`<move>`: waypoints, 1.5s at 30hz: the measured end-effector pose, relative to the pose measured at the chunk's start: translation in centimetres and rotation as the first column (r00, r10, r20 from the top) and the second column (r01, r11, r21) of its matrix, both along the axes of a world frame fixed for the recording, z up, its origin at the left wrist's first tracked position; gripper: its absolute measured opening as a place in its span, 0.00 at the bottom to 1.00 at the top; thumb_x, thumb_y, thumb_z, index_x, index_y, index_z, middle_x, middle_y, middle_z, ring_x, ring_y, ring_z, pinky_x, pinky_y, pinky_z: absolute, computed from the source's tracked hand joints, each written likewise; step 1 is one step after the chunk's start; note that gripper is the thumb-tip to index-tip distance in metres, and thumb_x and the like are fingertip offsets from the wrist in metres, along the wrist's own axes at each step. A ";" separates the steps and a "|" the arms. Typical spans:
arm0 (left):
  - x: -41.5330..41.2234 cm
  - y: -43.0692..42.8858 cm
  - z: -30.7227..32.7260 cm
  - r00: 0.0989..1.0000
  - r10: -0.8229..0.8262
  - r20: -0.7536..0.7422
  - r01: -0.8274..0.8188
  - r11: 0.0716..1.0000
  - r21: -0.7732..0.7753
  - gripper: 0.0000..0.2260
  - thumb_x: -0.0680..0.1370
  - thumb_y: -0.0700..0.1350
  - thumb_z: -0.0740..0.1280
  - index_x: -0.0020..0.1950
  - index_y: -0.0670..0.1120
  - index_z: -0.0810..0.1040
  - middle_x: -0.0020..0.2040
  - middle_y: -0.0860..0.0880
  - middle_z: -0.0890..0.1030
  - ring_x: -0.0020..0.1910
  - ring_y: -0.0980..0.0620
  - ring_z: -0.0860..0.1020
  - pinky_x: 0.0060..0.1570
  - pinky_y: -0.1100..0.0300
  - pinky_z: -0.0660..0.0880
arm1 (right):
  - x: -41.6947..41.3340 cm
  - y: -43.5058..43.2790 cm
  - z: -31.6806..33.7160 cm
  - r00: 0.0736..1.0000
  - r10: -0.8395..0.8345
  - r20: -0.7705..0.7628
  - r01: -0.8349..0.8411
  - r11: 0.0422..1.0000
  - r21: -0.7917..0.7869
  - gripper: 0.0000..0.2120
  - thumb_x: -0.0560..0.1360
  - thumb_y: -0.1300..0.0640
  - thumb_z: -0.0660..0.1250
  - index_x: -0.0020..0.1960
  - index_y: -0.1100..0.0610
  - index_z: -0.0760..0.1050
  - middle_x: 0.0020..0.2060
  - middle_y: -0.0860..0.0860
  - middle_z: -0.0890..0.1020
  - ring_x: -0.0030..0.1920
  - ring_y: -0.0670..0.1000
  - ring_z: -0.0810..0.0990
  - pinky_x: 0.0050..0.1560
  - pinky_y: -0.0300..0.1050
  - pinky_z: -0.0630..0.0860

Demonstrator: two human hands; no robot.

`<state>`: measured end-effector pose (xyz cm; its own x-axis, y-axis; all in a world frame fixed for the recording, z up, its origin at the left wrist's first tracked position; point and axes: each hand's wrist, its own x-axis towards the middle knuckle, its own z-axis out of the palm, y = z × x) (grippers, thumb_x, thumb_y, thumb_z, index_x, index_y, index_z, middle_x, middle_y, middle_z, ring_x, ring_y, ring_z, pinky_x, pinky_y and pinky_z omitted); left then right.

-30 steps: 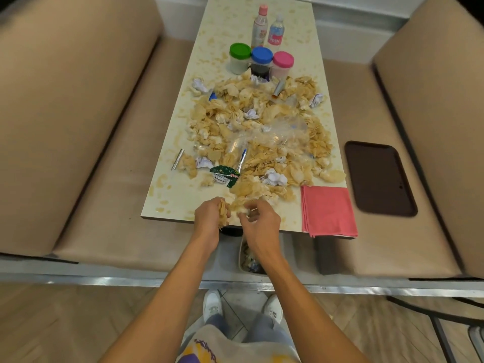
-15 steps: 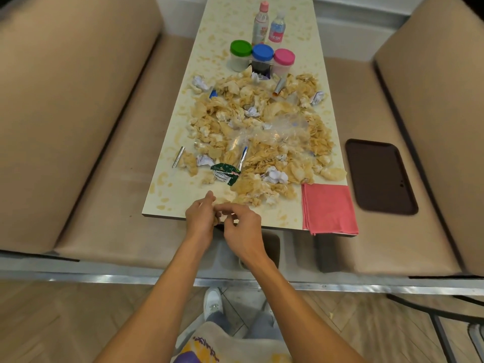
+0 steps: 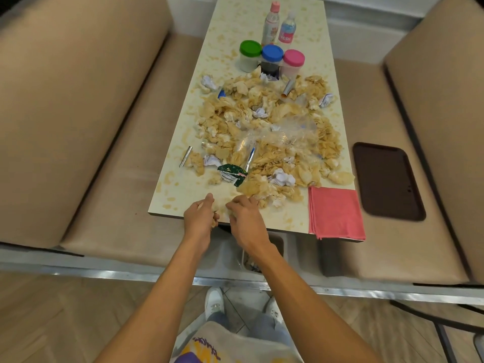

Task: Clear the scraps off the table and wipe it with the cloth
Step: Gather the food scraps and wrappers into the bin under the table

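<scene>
Head view. Both hands sit at the near edge of the desk [image 3: 183, 184], close together, not quite touching. Left hand [image 3: 200, 221] is curled, fingers drawn in over small pale scraps; whether it truly grips them cannot be told. Right hand [image 3: 246, 221] is half-closed, fingertips [image 3: 231, 204] pinched down on crumbs at the desk surface just beside the left thumb.

The scrap pile [image 3: 269, 132] lies just beyond both hands, its near fringe touching the right fingertips and spreading toward the far jars. Mostly tan crumpled paper and chip-like bits, with white paper wads, a clear plastic bag [image 3: 285, 132] on top, silver stick wrappers, and a green torn packet [image 3: 231, 174] near the hands; its white label print is too small to read.

Red cloth [image 3: 336, 212], folded, lies flat at the near right corner of the desk, to the right of the right hand and apart from it, its edge hanging slightly past the desk edge.

Far end: three jars with green [image 3: 250, 48], blue [image 3: 272, 52] and pink [image 3: 293, 57] lids in a row; behind them two bottles. The right bottle [image 3: 287, 28] reads partly "ESH"; the pink-capped bottle [image 3: 271, 23] label is illegible.

Dark tray [image 3: 387, 182] rests on the right bench seat. A bin [image 3: 251, 263] holding scraps shows below the desk edge, under the right wrist.
</scene>
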<state>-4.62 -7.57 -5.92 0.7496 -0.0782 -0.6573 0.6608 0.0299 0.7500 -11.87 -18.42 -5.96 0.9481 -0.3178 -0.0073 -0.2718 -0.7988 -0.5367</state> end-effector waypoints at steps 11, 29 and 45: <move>-0.3 -1.6 -0.2 1.000 -0.010 -0.021 0.009 0.999 -0.037 0.14 0.84 0.53 0.67 0.56 0.42 0.82 0.48 0.41 0.85 0.45 0.45 0.82 0.49 0.49 0.78 | -0.7 1.4 3.1 0.906 -0.388 0.168 0.243 0.803 0.545 0.06 0.76 0.64 0.74 0.53 0.57 0.83 0.47 0.49 0.83 0.44 0.43 0.82 0.44 0.31 0.77; -0.4 -2.6 1.1 1.000 -0.009 -0.020 0.008 0.999 -0.053 0.11 0.85 0.49 0.66 0.53 0.42 0.80 0.32 0.47 0.73 0.27 0.52 0.72 0.28 0.59 0.70 | -3.3 -1.5 4.5 0.889 -0.430 0.155 0.310 0.816 0.488 0.17 0.76 0.67 0.64 0.52 0.49 0.84 0.49 0.38 0.83 0.58 0.42 0.77 0.64 0.47 0.74; -0.7 -3.1 1.5 0.999 -0.035 -0.010 0.035 0.999 -0.029 0.11 0.85 0.50 0.67 0.52 0.42 0.80 0.31 0.48 0.75 0.27 0.53 0.71 0.30 0.59 0.70 | -3.0 -7.9 0.3 0.947 -0.315 0.059 0.307 0.945 0.113 0.20 0.78 0.69 0.65 0.68 0.58 0.78 0.61 0.56 0.76 0.63 0.57 0.73 0.64 0.51 0.75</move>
